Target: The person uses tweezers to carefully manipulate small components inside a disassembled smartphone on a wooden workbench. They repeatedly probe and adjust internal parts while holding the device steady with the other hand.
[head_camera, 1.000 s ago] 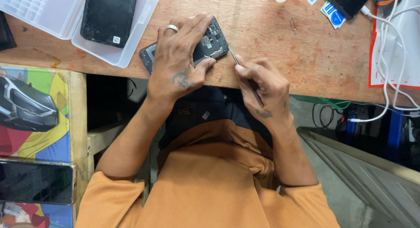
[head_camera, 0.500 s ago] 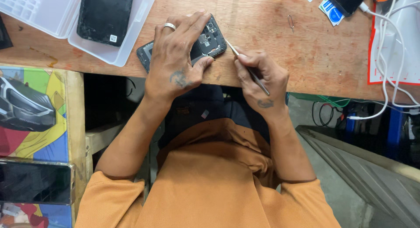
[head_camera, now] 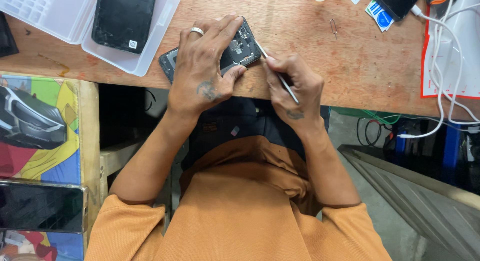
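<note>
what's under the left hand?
The left hand presses on an opened phone on the wooden table. Its circuit parts show at the right end; the middle is covered.

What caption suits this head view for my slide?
Left hand steadies an opened phone on a wooden table while the right hand works a thin tool at its edge.
</note>
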